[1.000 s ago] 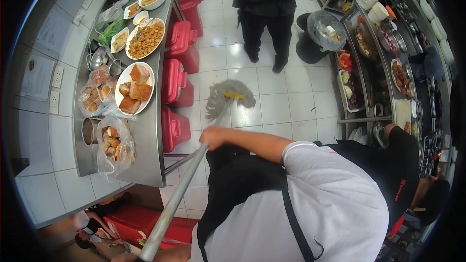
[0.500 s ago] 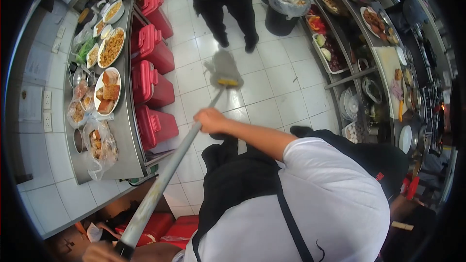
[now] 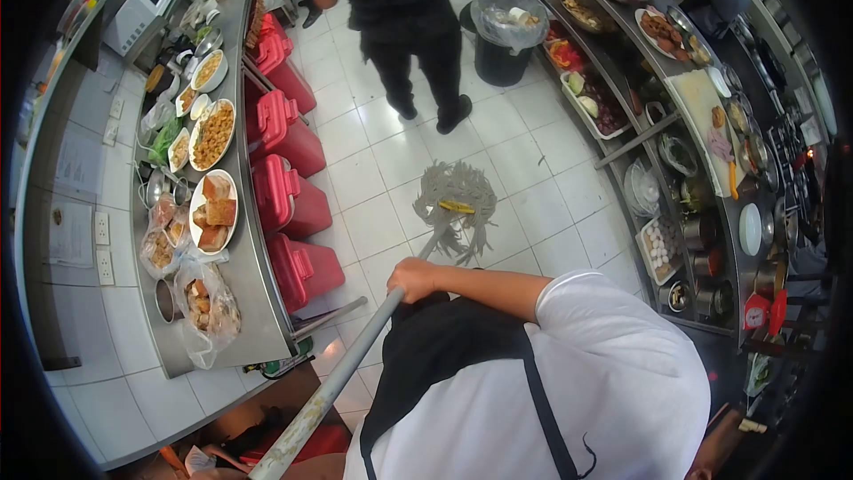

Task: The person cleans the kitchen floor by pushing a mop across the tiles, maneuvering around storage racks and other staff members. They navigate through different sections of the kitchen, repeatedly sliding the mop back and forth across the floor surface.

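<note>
My right hand (image 3: 414, 279) is closed around the grey pole of a mop (image 3: 355, 352). The pole slants from the bottom left of the view up to the floor ahead of me. Its grey string head (image 3: 471, 185), with a yellow clamp (image 3: 457, 207) in the middle, lies spread on the white tiles. At the bottom edge only a sliver of my left hand (image 3: 218, 474) shows, beside the pole's near end; its fingers are mostly cut off by the frame.
A dark-clothed person (image 3: 400, 27) stands just beyond the mop head. Red lidded bins (image 3: 302, 271) line the left steel counter (image 3: 258, 329), which bears plates of food. On the right are stocked shelves (image 3: 635, 138) and a lined black bin (image 3: 502, 58).
The mop head has come nearer to me and to the right, its strands now fanned out. The person ahead has drawn an arm back from the left counter. A dark-clothed figure beside me is gone.
</note>
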`<action>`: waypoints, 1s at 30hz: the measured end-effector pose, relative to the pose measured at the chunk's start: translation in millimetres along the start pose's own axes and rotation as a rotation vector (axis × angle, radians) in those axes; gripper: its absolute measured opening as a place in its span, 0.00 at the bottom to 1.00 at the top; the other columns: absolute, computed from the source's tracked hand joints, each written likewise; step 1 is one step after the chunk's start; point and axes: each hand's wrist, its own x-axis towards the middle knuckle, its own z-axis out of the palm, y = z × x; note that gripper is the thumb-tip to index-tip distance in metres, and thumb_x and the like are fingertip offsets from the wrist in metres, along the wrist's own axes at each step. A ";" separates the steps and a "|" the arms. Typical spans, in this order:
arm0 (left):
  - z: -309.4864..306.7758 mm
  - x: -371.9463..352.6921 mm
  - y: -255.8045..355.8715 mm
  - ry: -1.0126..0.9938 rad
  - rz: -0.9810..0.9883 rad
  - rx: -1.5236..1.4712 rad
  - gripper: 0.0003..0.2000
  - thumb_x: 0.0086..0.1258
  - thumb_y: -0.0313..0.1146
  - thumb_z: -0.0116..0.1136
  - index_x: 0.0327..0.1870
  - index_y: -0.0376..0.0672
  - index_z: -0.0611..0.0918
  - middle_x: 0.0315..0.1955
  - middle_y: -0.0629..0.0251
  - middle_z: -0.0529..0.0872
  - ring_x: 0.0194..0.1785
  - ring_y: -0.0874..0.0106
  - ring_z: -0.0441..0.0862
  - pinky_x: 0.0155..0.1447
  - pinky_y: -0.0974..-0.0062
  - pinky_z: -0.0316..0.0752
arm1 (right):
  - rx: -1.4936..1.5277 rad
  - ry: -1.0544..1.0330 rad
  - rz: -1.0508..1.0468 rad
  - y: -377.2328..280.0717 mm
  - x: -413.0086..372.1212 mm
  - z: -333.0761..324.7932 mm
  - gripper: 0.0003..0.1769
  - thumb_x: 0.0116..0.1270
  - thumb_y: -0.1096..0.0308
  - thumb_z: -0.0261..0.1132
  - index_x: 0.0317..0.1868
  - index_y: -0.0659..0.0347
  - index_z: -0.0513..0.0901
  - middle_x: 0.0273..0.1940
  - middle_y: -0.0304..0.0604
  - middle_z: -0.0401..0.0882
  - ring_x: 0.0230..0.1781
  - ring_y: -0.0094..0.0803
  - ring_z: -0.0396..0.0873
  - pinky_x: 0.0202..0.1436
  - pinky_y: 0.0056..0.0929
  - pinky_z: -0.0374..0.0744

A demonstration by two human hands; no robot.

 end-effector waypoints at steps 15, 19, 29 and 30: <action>-137.8 3.2 -27.6 -0.172 0.029 -0.187 0.09 0.75 0.31 0.57 0.36 0.34 0.75 0.12 0.62 0.80 0.13 0.72 0.80 0.20 0.76 0.78 | -0.146 0.113 0.329 5.5 68.5 -24.4 0.10 0.54 0.64 0.68 0.32 0.60 0.80 0.33 0.53 0.82 0.41 0.56 0.81 0.45 0.52 0.78; -132.9 19.4 -33.7 -0.131 -0.028 -0.118 0.08 0.76 0.33 0.56 0.43 0.37 0.76 0.11 0.66 0.78 0.11 0.74 0.75 0.18 0.78 0.72 | -0.076 0.296 0.255 -25.3 71.7 -34.0 0.15 0.58 0.57 0.70 0.32 0.60 0.80 0.33 0.51 0.82 0.43 0.54 0.81 0.46 0.50 0.78; -121.7 38.0 -42.1 -0.154 -0.125 0.020 0.11 0.75 0.31 0.59 0.54 0.42 0.77 0.16 0.70 0.77 0.13 0.74 0.73 0.21 0.77 0.70 | -0.080 0.210 0.333 -34.2 90.3 -50.0 0.20 0.70 0.54 0.65 0.25 0.61 0.78 0.29 0.54 0.80 0.36 0.57 0.80 0.41 0.53 0.75; -120.5 38.7 -42.1 -0.158 -0.140 0.027 0.11 0.75 0.31 0.59 0.54 0.42 0.77 0.16 0.70 0.77 0.13 0.74 0.73 0.21 0.77 0.70 | -0.080 0.207 0.324 -33.1 90.5 -51.8 0.20 0.70 0.55 0.64 0.25 0.61 0.78 0.29 0.54 0.80 0.37 0.57 0.80 0.41 0.53 0.75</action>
